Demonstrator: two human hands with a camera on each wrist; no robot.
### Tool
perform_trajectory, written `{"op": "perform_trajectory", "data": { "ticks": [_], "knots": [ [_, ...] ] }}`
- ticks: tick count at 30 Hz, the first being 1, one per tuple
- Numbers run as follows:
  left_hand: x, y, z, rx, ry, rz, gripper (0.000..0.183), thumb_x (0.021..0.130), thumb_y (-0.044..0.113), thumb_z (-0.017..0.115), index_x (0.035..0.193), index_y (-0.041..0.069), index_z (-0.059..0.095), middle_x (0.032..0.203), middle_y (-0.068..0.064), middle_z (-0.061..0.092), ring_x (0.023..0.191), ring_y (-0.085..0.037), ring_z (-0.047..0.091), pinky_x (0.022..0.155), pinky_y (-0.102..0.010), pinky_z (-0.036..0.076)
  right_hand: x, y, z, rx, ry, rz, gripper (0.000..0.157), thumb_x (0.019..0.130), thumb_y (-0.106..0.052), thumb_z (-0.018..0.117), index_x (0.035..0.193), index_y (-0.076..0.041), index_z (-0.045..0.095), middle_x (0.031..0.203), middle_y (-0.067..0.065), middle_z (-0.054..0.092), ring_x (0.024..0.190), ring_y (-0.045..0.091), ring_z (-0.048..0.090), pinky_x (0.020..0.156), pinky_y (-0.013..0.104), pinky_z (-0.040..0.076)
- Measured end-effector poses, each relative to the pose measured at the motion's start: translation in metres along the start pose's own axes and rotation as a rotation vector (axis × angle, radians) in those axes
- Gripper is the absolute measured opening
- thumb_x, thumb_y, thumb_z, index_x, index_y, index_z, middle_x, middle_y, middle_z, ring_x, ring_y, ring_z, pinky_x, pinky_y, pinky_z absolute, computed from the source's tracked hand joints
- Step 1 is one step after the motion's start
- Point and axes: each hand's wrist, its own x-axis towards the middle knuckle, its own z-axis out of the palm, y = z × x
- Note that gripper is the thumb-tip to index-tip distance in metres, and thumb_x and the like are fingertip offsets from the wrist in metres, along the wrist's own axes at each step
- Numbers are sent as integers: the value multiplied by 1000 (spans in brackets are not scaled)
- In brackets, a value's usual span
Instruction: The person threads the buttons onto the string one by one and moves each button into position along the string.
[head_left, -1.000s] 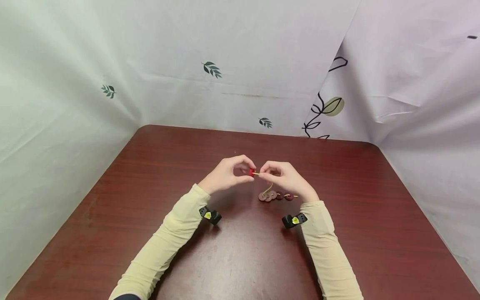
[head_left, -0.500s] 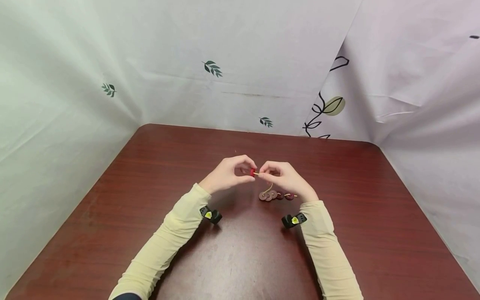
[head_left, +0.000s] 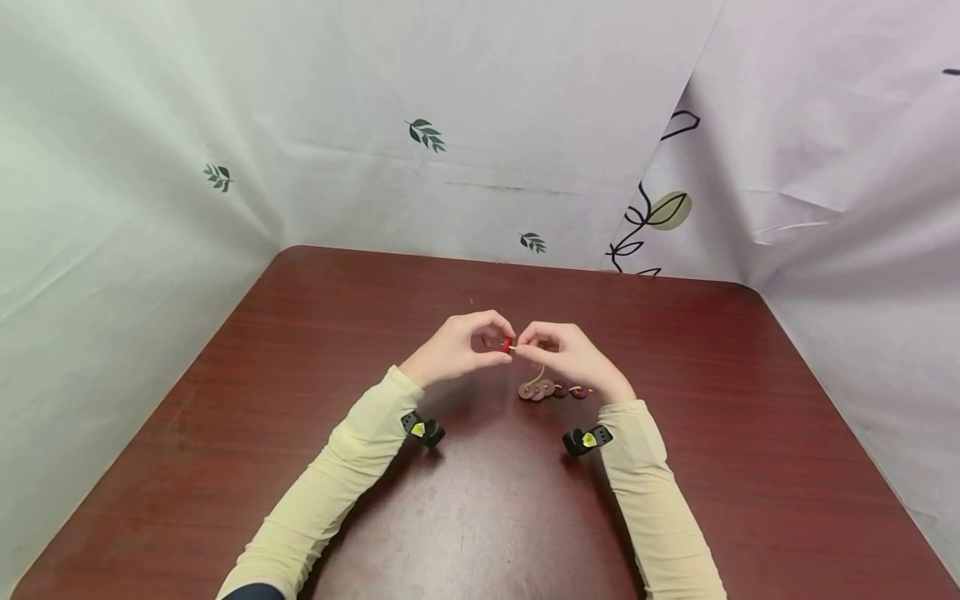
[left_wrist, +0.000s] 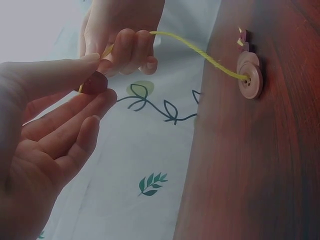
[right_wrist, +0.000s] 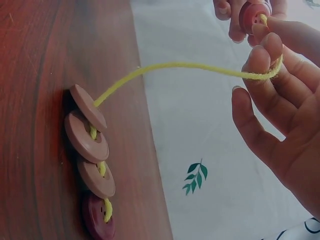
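Note:
Between thumb and fingers, my left hand (head_left: 456, 348) pinches a red button (right_wrist: 254, 16) by its edges, held above the table. My right hand (head_left: 567, 353) pinches a yellow string (right_wrist: 175, 65) close to that button's face. The string enters a hole, and a short bit of yellow shows on the button's far side in the left wrist view. From the right fingers the string droops to several threaded buttons lying on the table: pinkish-brown buttons (right_wrist: 86, 137) overlap nearest the hands, and dark red buttons (head_left: 580, 391) lie farther along it.
The brown wooden table (head_left: 420, 517) spreads around both forearms. White cloth (head_left: 337, 100) with printed leaves hangs behind it and at the sides. A black wrist camera (head_left: 423, 428) sits on the left sleeve, another black camera (head_left: 587, 440) on the right.
My left hand has shifted slightly right with the red button, closing the gap to the right fingers. Less string shows between them, and a bit of yellow now appears on the button's left side.

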Motion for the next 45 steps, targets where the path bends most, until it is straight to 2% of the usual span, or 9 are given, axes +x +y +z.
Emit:
{"op": "perform_trajectory", "data": {
  "ticks": [7, 12, 18, 22, 28, 34, 45],
  "knots": [
    [0, -1, 1, 3, -1, -1, 27, 80, 12, 79, 102, 9, 64, 92, -2, 72, 85, -11, 67, 74, -41, 56, 1, 2, 1, -9, 1, -6, 13, 92, -17, 65, 93, -4, 67, 75, 2, 64, 64, 11, 57, 60, 25, 47],
    [0, -1, 1, 12, 1, -8, 27, 80, 13, 79, 102, 10, 64, 92, -2, 72, 85, -11, 67, 73, -36, 56, 0, 2, 0, 2, -4, -7, 10, 93, -16, 64, 92, -7, 67, 73, 2, 63, 64, 13, 58, 58, 25, 44],
    [1, 0, 1, 2, 6, -9, 27, 79, 9, 79, 102, 11, 65, 91, -2, 72, 84, -10, 67, 71, -28, 54, 2, 2, 0, 0, -5, 9, 14, 92, -18, 66, 94, -4, 68, 75, 3, 64, 67, 19, 60, 61, 25, 47],
    [1, 0, 1, -7, 8, -9, 27, 79, 8, 79, 102, 12, 65, 91, -2, 72, 84, -10, 67, 72, -29, 54, 2, 1, 0, -11, -1, 7, 13, 92, -19, 67, 93, -6, 69, 77, 3, 64, 70, 26, 59, 61, 25, 47],
    [1, 1, 1, -8, 7, -9, 27, 79, 8, 79, 102, 12, 65, 90, -2, 72, 83, -10, 66, 73, -34, 55, 1, 0, 0, -24, 6, 6, 10, 92, -19, 66, 91, -10, 69, 76, 3, 64, 71, 28, 58, 60, 24, 46],
    [1, 0, 0, -6, 7, -5, 27, 80, 9, 78, 102, 12, 65, 90, -2, 72, 83, -9, 67, 72, -30, 54, 1, -1, 1, -6, -2, 0, 9, 92, -18, 66, 91, -9, 68, 76, 3, 64, 74, 40, 58, 60, 25, 48],
    [1, 0, 1, 10, 3, 8, 26, 80, 14, 79, 102, 12, 64, 90, -1, 72, 82, -8, 66, 72, -30, 55, 3, 2, 4, -9, 16, -16, 6, 92, -14, 65, 90, -9, 68, 74, 1, 64, 70, 37, 60, 59, 25, 49]
  ]
}}
